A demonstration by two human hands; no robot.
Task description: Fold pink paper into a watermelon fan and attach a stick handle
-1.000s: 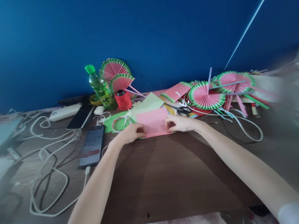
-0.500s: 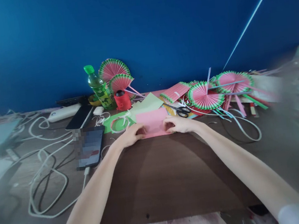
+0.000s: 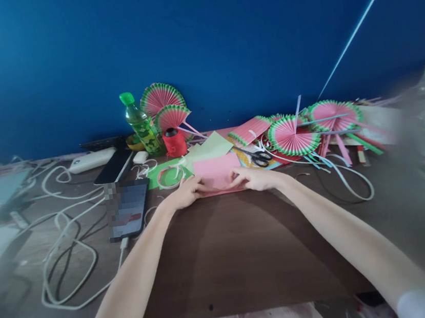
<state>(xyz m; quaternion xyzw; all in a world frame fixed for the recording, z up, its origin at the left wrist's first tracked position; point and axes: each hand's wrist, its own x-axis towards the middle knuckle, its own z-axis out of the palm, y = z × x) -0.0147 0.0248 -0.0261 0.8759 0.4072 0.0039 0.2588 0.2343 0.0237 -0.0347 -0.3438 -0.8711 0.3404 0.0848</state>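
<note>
A sheet of pink paper (image 3: 217, 170) lies flat on the brown table between my hands, its near edge slightly raised in a narrow fold. At the left end of that edge, my left hand (image 3: 188, 190) pinches the paper with bent fingers. My right hand (image 3: 252, 178) grips the other end the same way, thumb and fingers closed on the edge. Light green paper (image 3: 213, 146) sits just behind the pink sheet. Black-handled scissors (image 3: 261, 158) rest to the right, beyond my right hand. Both hands' fingertips are partly hidden.
Pleated pink-and-green paper fans (image 3: 294, 136) crowd the back right, with more behind a green-capped bottle (image 3: 140, 124) and a red thread spool (image 3: 175, 143). A phone (image 3: 131, 208) and white cables (image 3: 66, 249) lie at left. A blue wall (image 3: 221, 39) rises behind the table.
The fingers of both hands have moved inward along the near edge of the pink paper, and that edge now lifts into a narrow fold. Other things stay in place.
</note>
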